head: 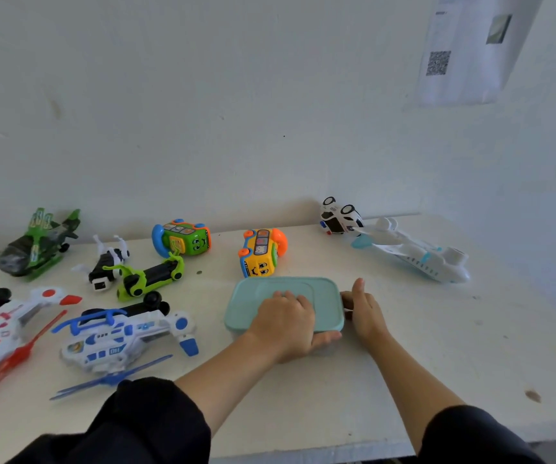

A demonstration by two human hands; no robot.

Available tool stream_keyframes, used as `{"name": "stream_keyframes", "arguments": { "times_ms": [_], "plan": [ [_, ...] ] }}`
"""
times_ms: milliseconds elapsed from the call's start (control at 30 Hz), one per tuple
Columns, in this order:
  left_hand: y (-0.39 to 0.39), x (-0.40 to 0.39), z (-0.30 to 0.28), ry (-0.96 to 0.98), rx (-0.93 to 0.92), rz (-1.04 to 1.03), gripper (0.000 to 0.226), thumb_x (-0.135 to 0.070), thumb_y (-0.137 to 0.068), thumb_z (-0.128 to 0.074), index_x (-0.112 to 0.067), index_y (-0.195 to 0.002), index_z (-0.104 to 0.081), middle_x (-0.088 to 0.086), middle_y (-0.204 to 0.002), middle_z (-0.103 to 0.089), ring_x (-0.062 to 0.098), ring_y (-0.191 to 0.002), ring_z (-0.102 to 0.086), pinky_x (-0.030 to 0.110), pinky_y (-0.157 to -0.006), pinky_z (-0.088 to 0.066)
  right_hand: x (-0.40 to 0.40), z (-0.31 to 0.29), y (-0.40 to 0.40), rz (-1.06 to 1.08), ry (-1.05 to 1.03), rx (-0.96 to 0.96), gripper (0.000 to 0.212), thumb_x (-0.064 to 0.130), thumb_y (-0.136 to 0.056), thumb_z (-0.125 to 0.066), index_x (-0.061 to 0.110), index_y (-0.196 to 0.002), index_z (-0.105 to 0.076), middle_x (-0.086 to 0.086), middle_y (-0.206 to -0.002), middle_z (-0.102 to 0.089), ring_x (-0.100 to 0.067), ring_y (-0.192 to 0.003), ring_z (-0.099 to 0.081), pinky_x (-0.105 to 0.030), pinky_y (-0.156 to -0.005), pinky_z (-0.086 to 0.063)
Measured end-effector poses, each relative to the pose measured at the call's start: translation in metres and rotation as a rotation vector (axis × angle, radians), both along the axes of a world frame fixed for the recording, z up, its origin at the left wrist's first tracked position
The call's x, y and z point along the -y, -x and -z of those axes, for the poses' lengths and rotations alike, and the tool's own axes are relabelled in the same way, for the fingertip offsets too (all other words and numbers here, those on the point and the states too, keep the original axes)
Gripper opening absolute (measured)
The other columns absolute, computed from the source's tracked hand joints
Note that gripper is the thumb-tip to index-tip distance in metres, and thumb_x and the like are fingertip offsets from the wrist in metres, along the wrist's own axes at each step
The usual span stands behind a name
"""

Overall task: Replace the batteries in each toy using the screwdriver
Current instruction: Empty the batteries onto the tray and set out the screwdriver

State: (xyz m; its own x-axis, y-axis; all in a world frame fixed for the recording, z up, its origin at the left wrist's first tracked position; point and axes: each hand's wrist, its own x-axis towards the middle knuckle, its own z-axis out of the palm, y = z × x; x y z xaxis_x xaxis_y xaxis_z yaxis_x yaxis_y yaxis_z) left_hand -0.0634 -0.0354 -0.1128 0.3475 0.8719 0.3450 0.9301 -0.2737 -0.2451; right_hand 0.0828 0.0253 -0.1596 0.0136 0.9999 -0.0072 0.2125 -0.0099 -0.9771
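Hands met at a teal lidded box (283, 304) near the middle of the white tabletop (437, 346). The left hand (286, 324) lay on the lid, its fingers (290, 296) bent over the top and its thumb hooked under the near edge. The right hand (363, 311) gripped the box's right end, thumb raised. Toys lay around: a yellow bus (260, 252) just behind the box, a green bus (183, 239), a white airplane (417, 254), a white car (340, 216) by the wall, a green helicopter (35, 244), a blue helicopter (126, 333) and a red helicopter (5, 326). I could not see a screwdriver or batteries.
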Motion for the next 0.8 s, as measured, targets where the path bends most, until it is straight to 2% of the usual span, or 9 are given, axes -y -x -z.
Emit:
{"name": "stream_keyframes", "arguments": {
  "times_ms": [133,233,333,467,533,600,667,733,800],
  "plan": [
    [-0.001,-0.002,0.003,-0.073,0.053,0.049,0.08,-0.07,-0.074,-0.02,-0.006,-0.051,-0.061,0.01,-0.043,-0.052,0.021,-0.035,-0.047,0.017,-0.041,-0.017,0.002,-0.002,0.001,0.003,0.01,0.024,0.071,0.044,-0.1,-0.01,0.006,-0.107,-0.069,-0.012,-0.103,-0.067,-0.022,-0.094,-0.061,-0.032,-0.089,-0.045],
    [-0.002,-0.001,0.005,-0.057,0.055,0.056,0.079,-0.069,-0.075,-0.02,-0.005,-0.051,-0.06,0.01,-0.042,-0.051,0.021,-0.034,-0.046,0.017,-0.044,-0.017,0.002,-0.002,0.0,0.002,0.024,0.03,0.071,0.045,-0.099,-0.009,0.006,-0.109,-0.067,-0.011,-0.102,-0.066,-0.021,-0.095,-0.06,-0.031,-0.089,-0.044],
    [-0.001,0.0,0.01,-0.078,0.015,0.064,0.079,-0.068,-0.077,-0.02,-0.005,-0.052,-0.062,0.01,-0.043,-0.051,0.019,-0.035,-0.046,0.018,-0.045,-0.017,0.001,-0.002,-0.002,-0.015,0.038,0.006,0.071,0.044,-0.1,-0.009,0.007,-0.103,-0.069,-0.011,-0.1,-0.067,-0.023,-0.097,-0.062,-0.032,-0.089,-0.045],
    [0.002,-0.001,0.021,-0.139,-0.028,0.083,0.078,-0.065,-0.081,-0.022,-0.003,-0.055,-0.063,0.012,-0.045,-0.052,0.019,-0.038,-0.048,0.017,-0.04,-0.029,-0.001,-0.009,-0.004,-0.073,0.078,-0.024,0.07,0.043,-0.101,-0.008,0.008,-0.096,-0.069,-0.014,-0.1,-0.068,-0.024,-0.096,-0.063,-0.034,-0.091,-0.046],
    [0.004,-0.003,0.024,-0.171,-0.035,0.121,0.079,-0.065,-0.086,-0.022,-0.003,-0.058,-0.062,0.015,-0.047,-0.054,0.02,-0.04,-0.049,0.019,-0.04,-0.036,-0.002,-0.014,-0.007,-0.103,0.116,-0.05,0.069,0.041,-0.102,-0.009,0.005,-0.094,-0.067,-0.014,-0.099,-0.067,-0.025,-0.096,-0.062,-0.03,-0.084,-0.046],
    [0.005,-0.003,0.025,-0.148,-0.021,0.131,0.082,-0.064,-0.091,-0.015,-0.004,-0.059,-0.06,0.015,-0.049,-0.054,0.021,-0.042,-0.05,0.021,-0.039,-0.038,-0.003,-0.019,-0.011,-0.143,0.146,-0.058,0.066,0.039,-0.102,-0.012,0.003,-0.093,-0.066,-0.015,-0.098,-0.066,-0.025,-0.095,-0.062,-0.025,-0.075,-0.047],
    [0.002,0.002,0.019,-0.073,-0.003,0.103,0.078,-0.066,-0.09,-0.016,-0.006,-0.06,-0.057,0.016,-0.051,-0.054,0.023,-0.045,-0.05,0.024,-0.039,-0.039,-0.004,-0.021,-0.014,-0.186,0.164,-0.055,0.063,0.037,-0.103,-0.014,0.004,-0.091,-0.066,-0.016,-0.101,-0.067,-0.024,-0.094,-0.062,-0.022,-0.073,-0.046],
    [-0.01,0.011,0.001,0.055,0.002,0.016,0.073,-0.068,-0.082,-0.021,-0.005,-0.078,-0.058,0.018,-0.068,-0.06,0.027,-0.06,-0.055,0.028,-0.047,-0.041,-0.003,-0.021,-0.017,-0.222,0.177,-0.035,0.061,0.037,-0.103,-0.016,0.005,-0.093,-0.066,-0.016,-0.103,-0.066,-0.023,-0.097,-0.061,-0.021,-0.075,-0.046],
    [-0.021,0.011,-0.009,0.097,0.027,-0.087,0.075,-0.067,-0.084,-0.029,-0.003,-0.116,-0.049,0.018,-0.097,-0.062,0.031,-0.086,-0.058,0.032,-0.062,-0.035,-0.005,-0.019,-0.02,-0.238,0.177,-0.026,0.06,0.037,-0.103,-0.017,0.003,-0.099,-0.067,-0.016,-0.104,-0.066,-0.024,-0.1,-0.061,-0.022,-0.077,-0.045]
  ]
}}
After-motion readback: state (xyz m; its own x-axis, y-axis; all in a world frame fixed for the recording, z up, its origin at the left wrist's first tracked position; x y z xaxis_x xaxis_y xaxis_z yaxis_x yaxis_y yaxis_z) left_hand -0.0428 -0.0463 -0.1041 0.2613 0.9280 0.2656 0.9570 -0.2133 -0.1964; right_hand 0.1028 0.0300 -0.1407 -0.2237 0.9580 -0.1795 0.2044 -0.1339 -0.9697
